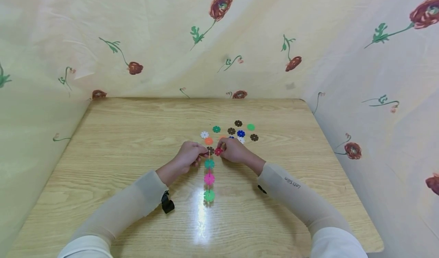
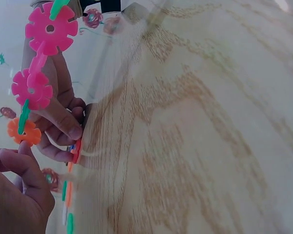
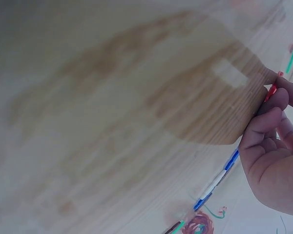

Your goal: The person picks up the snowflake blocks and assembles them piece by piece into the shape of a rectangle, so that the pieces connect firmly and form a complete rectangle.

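A chain of slotted plastic discs runs toward the person in the head view, with a brown disc (image 1: 210, 151) at its far end, then a teal disc (image 1: 209, 164), a pink disc (image 1: 209, 179) and a light green disc (image 1: 209, 196). My left hand (image 1: 189, 156) pinches the far end at the brown disc. In the left wrist view its fingertips are by an orange disc (image 2: 24, 131), below two pink discs (image 2: 31, 91). Between thumb and finger, my right hand (image 1: 234, 150) holds a red disc (image 1: 218, 151) close beside the brown one. Whether the two discs touch cannot be told.
Loose discs lie flat beyond the hands, among them a white disc (image 1: 204, 135), an orange disc (image 1: 209, 140), a blue disc (image 1: 241, 133) and a green disc (image 1: 251, 127). The wooden table (image 1: 137, 117) meets a flowered cloth (image 1: 164, 67) at the back and sides.
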A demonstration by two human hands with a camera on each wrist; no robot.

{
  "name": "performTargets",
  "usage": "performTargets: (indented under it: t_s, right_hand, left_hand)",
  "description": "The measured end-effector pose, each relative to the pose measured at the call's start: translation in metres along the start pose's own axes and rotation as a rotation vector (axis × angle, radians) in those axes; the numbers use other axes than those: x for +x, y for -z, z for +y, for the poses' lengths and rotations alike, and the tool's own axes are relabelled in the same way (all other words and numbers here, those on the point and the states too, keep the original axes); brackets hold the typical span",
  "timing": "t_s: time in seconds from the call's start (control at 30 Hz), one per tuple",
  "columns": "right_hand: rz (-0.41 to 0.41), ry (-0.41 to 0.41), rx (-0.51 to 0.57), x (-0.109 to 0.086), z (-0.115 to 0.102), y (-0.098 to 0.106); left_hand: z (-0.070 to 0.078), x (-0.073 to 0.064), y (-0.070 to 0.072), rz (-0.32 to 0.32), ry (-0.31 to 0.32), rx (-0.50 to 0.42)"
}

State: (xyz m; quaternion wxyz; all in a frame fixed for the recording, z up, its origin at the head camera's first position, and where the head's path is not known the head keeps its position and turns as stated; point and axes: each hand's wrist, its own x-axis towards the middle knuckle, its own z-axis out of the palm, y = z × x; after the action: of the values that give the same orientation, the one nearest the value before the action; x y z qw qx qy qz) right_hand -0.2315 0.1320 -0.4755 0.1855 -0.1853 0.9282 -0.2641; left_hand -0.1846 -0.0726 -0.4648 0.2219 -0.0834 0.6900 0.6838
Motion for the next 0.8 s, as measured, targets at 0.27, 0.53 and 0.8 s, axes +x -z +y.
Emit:
performTargets:
  t_s: [0.27, 0.53, 0.8]
  right_hand:
    - [0.001, 0.012, -0.008, 0.0007, 0.0002, 0.0006]
    - [0.002, 0.010, -0.009, 0.0005, 0.0010, 0.0003]
    - [-0.012, -0.016, -0.032, 0.0025, 0.0006, -0.0009]
  left_hand:
    - [-0.0003, 0.0006, -0.0002, -0.005, -0.003, -0.004]
    - [-0.0006, 0.0012, -0.0005, -0.002, 0.004, -0.003]
    - [0.0002, 0.0016, -0.0017, -0.001, 0.004, -0.007]
